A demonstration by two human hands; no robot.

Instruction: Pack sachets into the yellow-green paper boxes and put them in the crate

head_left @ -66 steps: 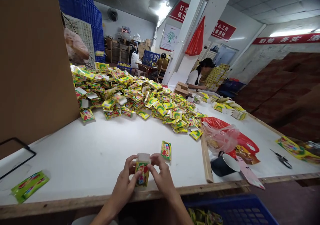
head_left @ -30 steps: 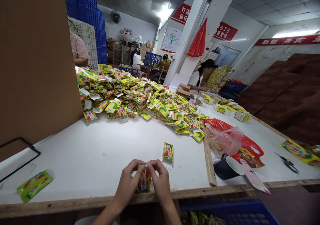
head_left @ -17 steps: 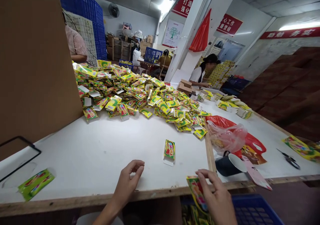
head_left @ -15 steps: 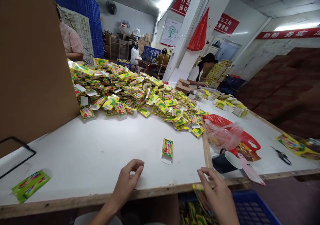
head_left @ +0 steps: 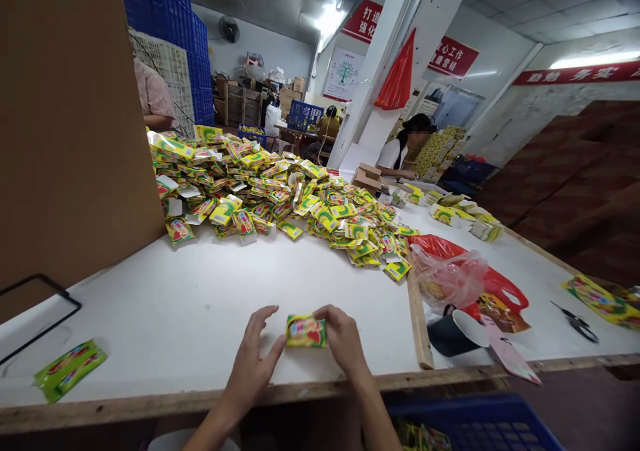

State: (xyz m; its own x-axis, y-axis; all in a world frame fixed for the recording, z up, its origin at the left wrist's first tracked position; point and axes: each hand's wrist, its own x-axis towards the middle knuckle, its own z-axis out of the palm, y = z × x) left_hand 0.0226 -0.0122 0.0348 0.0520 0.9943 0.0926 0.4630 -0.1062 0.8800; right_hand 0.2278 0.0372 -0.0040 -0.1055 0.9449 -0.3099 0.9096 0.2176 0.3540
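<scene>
A small yellow and green printed box (head_left: 306,331) with red fruit pictures lies sideways just above the white table near its front edge. Fingers of my right hand (head_left: 344,339) are closed on its right end. My left hand (head_left: 256,345) is at the other end, its thumb and fingers apart, the thumb tip close to the box's left edge; whether it touches cannot be made out. Behind both hands spreads a large heap of similar boxes (head_left: 270,184), some with open white flaps.
A wooden strip (head_left: 417,317) divides the tabletop. Right of it are a dark cup (head_left: 453,334), red plastic bag (head_left: 500,291), pink phone-like object (head_left: 510,351) and scissors (head_left: 580,324). A green packet (head_left: 70,369) lies left. Below is a blue basket (head_left: 493,421). A co-worker (head_left: 400,151) sits beyond.
My right hand has come left from over the basket, where a packet was below it, and now grips the box that lay alone on the table. The box is turned sideways, nearer my left hand.
</scene>
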